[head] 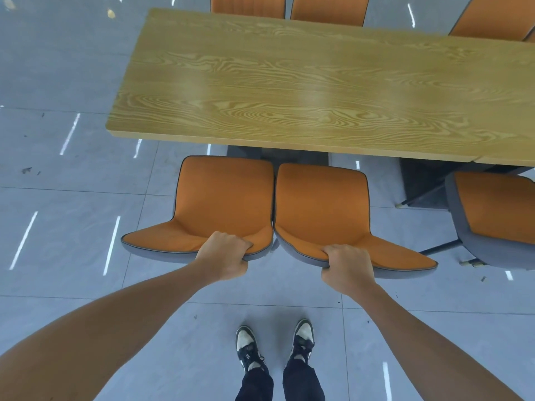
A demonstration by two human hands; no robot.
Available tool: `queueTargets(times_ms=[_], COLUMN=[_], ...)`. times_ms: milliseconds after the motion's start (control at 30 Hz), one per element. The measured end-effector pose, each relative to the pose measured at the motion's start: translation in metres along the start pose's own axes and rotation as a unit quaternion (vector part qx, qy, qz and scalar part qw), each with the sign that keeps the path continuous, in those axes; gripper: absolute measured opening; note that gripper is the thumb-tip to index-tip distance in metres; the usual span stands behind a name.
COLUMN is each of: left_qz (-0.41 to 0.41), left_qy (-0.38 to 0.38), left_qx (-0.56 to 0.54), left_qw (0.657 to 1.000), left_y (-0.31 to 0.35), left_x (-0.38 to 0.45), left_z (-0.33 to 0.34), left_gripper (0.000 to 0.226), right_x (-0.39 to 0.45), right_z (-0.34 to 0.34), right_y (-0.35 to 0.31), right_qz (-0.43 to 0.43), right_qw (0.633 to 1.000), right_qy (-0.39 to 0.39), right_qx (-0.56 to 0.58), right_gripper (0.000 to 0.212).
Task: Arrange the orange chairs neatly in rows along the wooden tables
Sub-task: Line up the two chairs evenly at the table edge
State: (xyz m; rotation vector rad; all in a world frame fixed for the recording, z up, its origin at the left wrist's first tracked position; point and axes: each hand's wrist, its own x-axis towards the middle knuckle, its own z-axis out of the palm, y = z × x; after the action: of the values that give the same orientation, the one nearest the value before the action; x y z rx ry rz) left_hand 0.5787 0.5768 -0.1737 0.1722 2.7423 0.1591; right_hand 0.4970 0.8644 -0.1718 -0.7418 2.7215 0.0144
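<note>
Two orange chairs with grey shells stand side by side at the near edge of the wooden table [318, 82], their seats partly under it. My left hand [224, 254] grips the top of the left chair's [223, 198] backrest. On the right chair's [321, 204] backrest top, my right hand [346, 269] is closed. The two chairs touch along their inner edges.
A third orange chair [498, 209] stands further right at the same side, angled. Several orange chair backs [327, 8] line the table's far side. Grey tiled floor [58, 198] spreads to the left. My feet [275, 345] stand behind the chairs.
</note>
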Motion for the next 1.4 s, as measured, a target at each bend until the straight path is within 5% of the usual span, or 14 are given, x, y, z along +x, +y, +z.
queueTargets(times_ms=[467, 733, 1400], left_qz=[0.014, 0.007, 0.031], left_qy=[-0.002, 0.005, 0.029], left_qx=[-0.027, -0.044, -0.024], left_qw=[1.000, 0.999, 0.999], left_y=[-0.002, -0.006, 0.006], left_x=[0.001, 0.005, 0.002], left_z=[0.005, 0.002, 0.004], left_gripper=[0.005, 0.005, 0.003], right_x=[-0.002, 0.003, -0.007], right_z=[0.005, 0.001, 0.005], right_y=[0.003, 0.002, 0.010], right_qz=[0.003, -0.002, -0.032], right_qw=[1.000, 0.999, 0.999], right_qy=[-0.027, 0.028, 0.014], right_qx=[-0.013, 0.015, 0.008], right_gripper=[0.029, 0.017, 0.013])
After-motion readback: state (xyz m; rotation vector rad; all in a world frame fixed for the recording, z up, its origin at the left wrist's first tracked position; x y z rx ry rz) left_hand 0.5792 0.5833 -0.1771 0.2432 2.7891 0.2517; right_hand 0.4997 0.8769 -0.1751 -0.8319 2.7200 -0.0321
